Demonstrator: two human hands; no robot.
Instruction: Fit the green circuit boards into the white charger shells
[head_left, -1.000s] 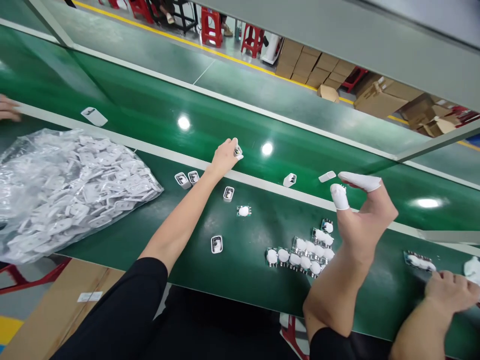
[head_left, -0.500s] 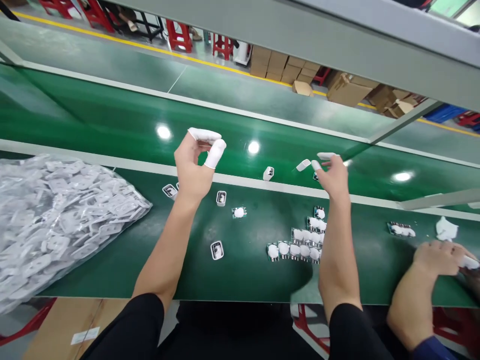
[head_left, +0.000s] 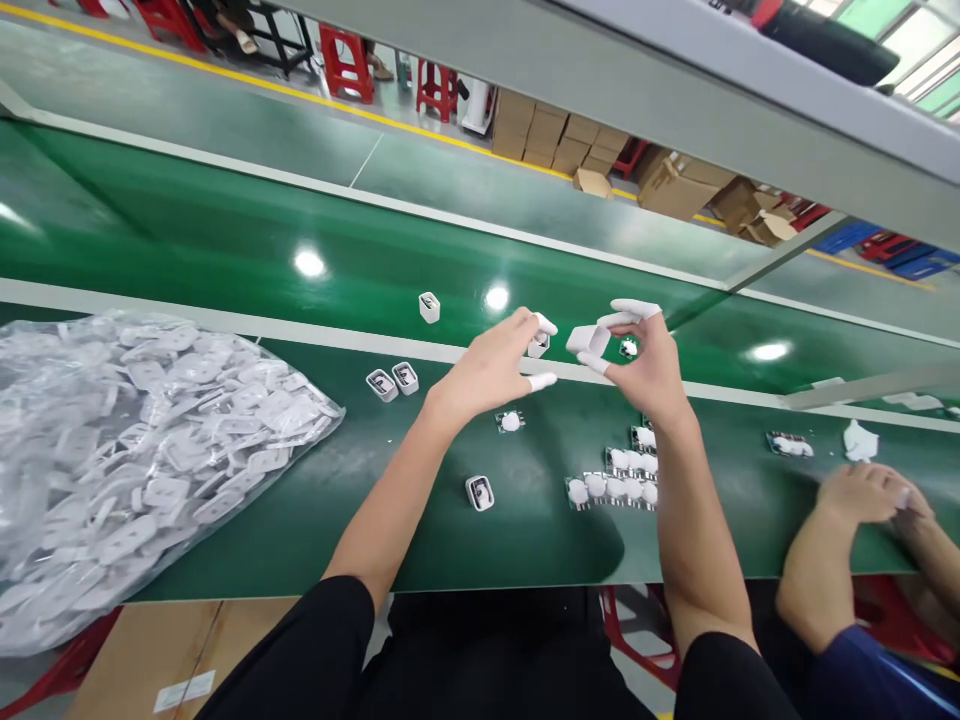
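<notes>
My right hand (head_left: 646, 360), with white finger cots on its fingertips, grips a small white plastic housing (head_left: 587, 341) between thumb and fingers above the belt's near edge. My left hand (head_left: 491, 368), also in finger cots, is open, thumb and forefinger apart around another white housing (head_left: 538, 346); I cannot tell whether they touch it. Below it lies a small circuit board (head_left: 511, 422) with a round white part. A housing with its open side up (head_left: 480, 493) lies nearer me. Boards with white discs (head_left: 615, 488) stand in rows by my right forearm.
A large clear bag of white plastic parts (head_left: 187, 450) fills the table's left side. Two housings (head_left: 393, 381) lie beside it, and one stands on the green belt (head_left: 429, 307). At right are a co-worker's hands (head_left: 870, 495) and another board (head_left: 789, 444). A grey beam (head_left: 600, 80) crosses above.
My left hand has moved right and down to the housing at the belt's edge. My right hand has taken hold of the white housing that was beside its fingers on the belt.
</notes>
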